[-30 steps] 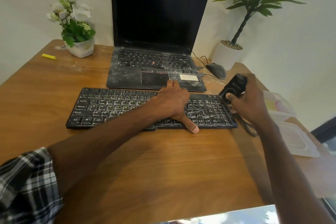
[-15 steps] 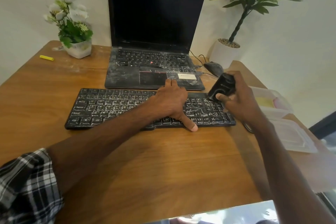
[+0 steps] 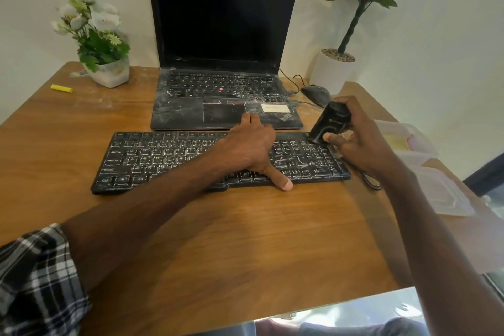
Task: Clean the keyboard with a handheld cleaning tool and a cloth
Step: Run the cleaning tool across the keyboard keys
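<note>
Two hands at the black plastic keyboard (image 3: 163, 158) on the wooden table (image 3: 245, 240); left hand (image 3: 251, 147) lay open, flat on its middle; right hand (image 3: 362, 142) gripped the black handheld cleaning tool (image 3: 331, 123) at its far-right corner; dust covered most keys; cleaning judged barely begun.

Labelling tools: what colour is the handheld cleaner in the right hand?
Black. Head view shows the handheld cleaner gripped in the right hand.

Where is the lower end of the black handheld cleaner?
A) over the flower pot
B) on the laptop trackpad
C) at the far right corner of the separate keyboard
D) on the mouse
C: the right hand holds the handheld cleaner tilted, its lower end at the far right corner of the keyboard.
</note>
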`<state>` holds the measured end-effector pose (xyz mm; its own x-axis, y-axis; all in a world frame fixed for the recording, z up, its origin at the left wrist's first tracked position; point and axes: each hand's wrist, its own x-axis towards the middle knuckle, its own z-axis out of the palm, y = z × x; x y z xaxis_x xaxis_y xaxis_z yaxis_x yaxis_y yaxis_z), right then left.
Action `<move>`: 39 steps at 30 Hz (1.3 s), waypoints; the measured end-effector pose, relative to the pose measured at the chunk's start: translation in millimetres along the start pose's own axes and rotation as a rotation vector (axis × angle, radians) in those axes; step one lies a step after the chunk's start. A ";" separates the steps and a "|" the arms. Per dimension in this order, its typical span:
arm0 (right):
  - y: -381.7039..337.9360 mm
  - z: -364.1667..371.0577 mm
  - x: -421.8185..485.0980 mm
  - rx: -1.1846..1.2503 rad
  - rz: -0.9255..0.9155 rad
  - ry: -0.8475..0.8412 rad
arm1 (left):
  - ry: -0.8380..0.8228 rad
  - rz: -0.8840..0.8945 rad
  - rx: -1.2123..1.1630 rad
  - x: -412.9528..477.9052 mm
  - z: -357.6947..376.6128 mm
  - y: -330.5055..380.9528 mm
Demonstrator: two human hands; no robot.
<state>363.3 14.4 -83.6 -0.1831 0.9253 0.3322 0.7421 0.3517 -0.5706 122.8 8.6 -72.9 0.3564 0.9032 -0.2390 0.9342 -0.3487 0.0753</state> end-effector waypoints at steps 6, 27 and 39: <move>-16.3 23.0 3.6 0.062 -0.105 -0.036 | -0.001 -0.012 -0.001 -0.6 -0.1 1.8; 0.2 -9.4 4.8 -0.055 -0.007 -0.001 | 0.021 -0.001 -0.012 1.2 1.8 -0.7; -18.1 13.8 2.2 -0.057 -0.069 -0.070 | 0.022 -0.001 -0.009 1.3 1.8 -0.4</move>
<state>340.6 12.1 -83.0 -0.2784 0.9075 0.3144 0.7613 0.4081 -0.5038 122.9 9.5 -75.0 0.3560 0.9088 -0.2176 0.9345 -0.3459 0.0841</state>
